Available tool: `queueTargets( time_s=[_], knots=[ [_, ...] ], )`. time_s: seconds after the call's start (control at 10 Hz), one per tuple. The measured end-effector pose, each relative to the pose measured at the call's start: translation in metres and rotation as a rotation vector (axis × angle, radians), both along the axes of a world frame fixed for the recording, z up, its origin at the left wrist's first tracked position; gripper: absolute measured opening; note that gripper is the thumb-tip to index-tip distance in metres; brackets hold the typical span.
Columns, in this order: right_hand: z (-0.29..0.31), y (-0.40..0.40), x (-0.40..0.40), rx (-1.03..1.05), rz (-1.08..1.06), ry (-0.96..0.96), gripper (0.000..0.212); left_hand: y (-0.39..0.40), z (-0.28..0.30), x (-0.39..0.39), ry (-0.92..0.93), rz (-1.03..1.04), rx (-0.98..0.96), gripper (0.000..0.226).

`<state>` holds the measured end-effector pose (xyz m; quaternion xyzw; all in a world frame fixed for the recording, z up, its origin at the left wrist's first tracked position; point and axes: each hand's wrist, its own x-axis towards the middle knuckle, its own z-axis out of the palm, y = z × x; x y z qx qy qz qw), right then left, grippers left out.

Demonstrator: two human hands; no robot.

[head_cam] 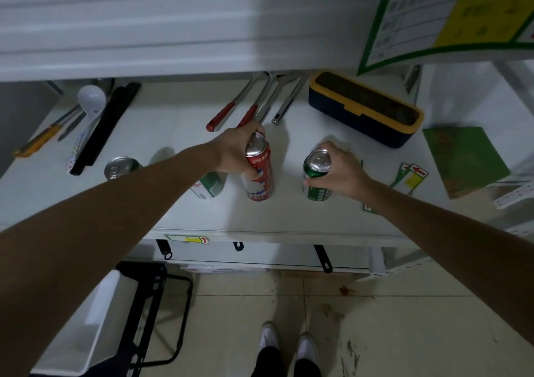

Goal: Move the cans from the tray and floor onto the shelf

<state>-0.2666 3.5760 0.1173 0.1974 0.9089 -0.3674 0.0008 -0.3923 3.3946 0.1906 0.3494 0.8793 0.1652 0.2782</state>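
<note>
Both forearms over shelf [173, 133], utensils [260, 107] behind cans.

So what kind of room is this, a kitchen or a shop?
Probably a storeroom or a mock shop corner: a white metal shelf holds drink cans such as the red can, kitchen utensils and a lidded box, above a tiled floor.
</note>
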Motion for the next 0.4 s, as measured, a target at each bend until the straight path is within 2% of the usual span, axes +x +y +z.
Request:
queueTargets(
  time_s=[0.1, 0.2, 0.3, 0.4],
  knots=[
    [0.002, 0.000, 0.002, -0.021, 0.012, -0.014, 0.071, -0.004, -0.004, 0.001, -0.003, 0.021, 0.015, 0.085],
    [0.000, 0.001, 0.000, -0.021, 0.041, -0.023, 0.074, -0.016, -0.006, 0.004, -0.004, 0.057, 0.040, 0.108],
    [0.000, -0.002, 0.003, 0.022, 0.048, -0.047, 0.081, -0.040, -0.001, 0.018, 0.109, 0.155, 0.065, 0.112],
    [0.014, -0.009, 0.005, 0.258, 0.041, 0.027, 0.094, -0.065, 0.009, 0.034, 0.347, 0.121, -0.102, 0.104]
  ],
)
